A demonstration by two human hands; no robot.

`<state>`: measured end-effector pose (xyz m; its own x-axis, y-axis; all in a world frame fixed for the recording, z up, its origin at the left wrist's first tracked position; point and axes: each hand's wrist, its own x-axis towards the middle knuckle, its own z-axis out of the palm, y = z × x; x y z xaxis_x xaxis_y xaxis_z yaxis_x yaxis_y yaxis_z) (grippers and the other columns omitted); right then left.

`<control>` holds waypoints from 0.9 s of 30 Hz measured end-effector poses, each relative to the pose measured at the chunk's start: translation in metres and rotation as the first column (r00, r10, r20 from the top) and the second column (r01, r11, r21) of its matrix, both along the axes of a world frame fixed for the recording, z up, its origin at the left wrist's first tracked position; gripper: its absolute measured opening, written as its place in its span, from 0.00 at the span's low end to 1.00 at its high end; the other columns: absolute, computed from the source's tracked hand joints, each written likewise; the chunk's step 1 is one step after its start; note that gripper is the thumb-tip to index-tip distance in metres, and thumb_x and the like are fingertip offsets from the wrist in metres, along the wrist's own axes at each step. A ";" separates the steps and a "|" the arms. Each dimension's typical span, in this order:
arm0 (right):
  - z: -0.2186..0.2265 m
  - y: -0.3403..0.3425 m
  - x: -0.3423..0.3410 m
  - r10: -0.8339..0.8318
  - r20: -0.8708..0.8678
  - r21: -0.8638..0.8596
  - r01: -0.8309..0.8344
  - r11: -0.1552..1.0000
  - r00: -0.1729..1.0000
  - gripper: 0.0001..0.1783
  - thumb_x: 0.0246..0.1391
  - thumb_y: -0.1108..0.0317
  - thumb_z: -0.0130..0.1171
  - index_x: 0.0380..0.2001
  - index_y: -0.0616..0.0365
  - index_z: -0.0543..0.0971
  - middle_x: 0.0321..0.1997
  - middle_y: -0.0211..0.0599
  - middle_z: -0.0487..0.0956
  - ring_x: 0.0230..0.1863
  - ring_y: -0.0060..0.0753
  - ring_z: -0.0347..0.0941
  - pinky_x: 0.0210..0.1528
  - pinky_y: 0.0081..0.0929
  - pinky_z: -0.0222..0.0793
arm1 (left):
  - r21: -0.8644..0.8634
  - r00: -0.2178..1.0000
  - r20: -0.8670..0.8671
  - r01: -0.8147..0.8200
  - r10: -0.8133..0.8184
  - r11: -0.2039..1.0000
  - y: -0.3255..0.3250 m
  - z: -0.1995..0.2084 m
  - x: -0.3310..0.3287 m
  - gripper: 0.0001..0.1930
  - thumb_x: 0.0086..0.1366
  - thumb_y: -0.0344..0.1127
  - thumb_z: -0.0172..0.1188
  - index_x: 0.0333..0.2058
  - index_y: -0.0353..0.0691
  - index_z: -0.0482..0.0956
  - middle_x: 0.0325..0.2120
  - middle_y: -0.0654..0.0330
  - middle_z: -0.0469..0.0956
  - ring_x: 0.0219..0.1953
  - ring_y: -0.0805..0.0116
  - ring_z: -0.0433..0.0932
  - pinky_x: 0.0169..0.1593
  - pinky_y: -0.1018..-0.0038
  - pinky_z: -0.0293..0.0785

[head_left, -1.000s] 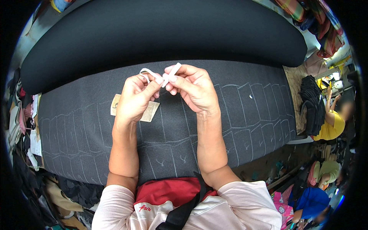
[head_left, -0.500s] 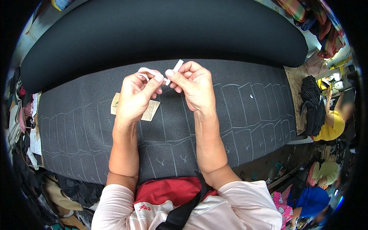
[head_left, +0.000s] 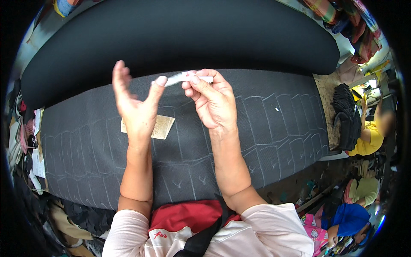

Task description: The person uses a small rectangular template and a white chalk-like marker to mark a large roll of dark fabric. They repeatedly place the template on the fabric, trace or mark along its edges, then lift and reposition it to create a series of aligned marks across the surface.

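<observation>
My right hand [head_left: 216,96] pinches a short white chalk stick [head_left: 206,79] between thumb and fingers above the dark fabric. From that grip a thin white strip [head_left: 174,79], slightly blurred, runs left toward my left thumb; whether it touches the thumb I cannot tell. With fingers spread apart and smeared by motion, my left hand [head_left: 139,105] is open. Beneath my left wrist, a tan, straight-edged flat piece [head_left: 162,127] lies partly covered on the dark grey fabric [head_left: 188,141]. Rows of pale outlines are drawn across this fabric.
A large black fabric roll [head_left: 180,38] lies along the far side. To the right is a stack of black cut pieces [head_left: 346,113], with a person in yellow [head_left: 372,139] beyond. Another person in blue [head_left: 349,222] is at lower right. Cloth scraps [head_left: 81,214] heap at lower left.
My left hand has opened and moved left, away from the right hand. The chalk stick has turned from slanting to nearly level in my right hand, and the white strip now stretches leftward.
</observation>
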<state>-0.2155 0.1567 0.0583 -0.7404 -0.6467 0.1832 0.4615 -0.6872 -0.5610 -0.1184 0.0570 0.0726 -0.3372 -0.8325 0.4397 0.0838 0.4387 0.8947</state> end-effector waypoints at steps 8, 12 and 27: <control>0.003 -0.012 0.024 -0.274 -0.224 -0.040 0.272 0.961 0.935 0.07 0.49 0.85 0.56 0.33 0.67 0.74 0.35 0.47 0.78 0.36 0.32 0.78 0.41 0.24 0.77 | 0.216 0.873 -0.276 0.464 -0.402 0.859 0.005 0.004 0.010 0.08 0.55 0.25 0.64 0.35 0.32 0.81 0.31 0.59 0.80 0.34 0.75 0.77 0.41 0.80 0.73; 0.006 -0.015 0.028 -0.550 -0.721 -0.120 0.706 0.698 0.422 0.12 0.40 0.86 0.62 0.30 0.63 0.74 0.32 0.41 0.78 0.35 0.30 0.77 0.36 0.22 0.75 | 0.212 0.800 -0.362 0.570 -0.478 0.794 0.008 0.002 0.008 0.10 0.58 0.27 0.62 0.38 0.31 0.79 0.33 0.56 0.80 0.35 0.74 0.77 0.42 0.79 0.74; 0.011 -0.015 0.033 -0.494 -0.829 -0.127 0.772 0.623 0.261 0.12 0.41 0.84 0.63 0.32 0.66 0.77 0.31 0.41 0.78 0.33 0.30 0.76 0.33 0.22 0.73 | 0.360 0.604 -0.577 0.793 -0.550 0.492 -0.011 0.003 0.016 0.16 0.57 0.23 0.59 0.46 0.30 0.74 0.35 0.53 0.78 0.38 0.69 0.79 0.40 0.74 0.78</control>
<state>-0.1828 0.1421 0.0693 -0.5869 -0.1481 0.7960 -0.7349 -0.3153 -0.6005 -0.1029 0.0461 0.0761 -0.8253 -0.5212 0.2175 0.4756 -0.4338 0.7652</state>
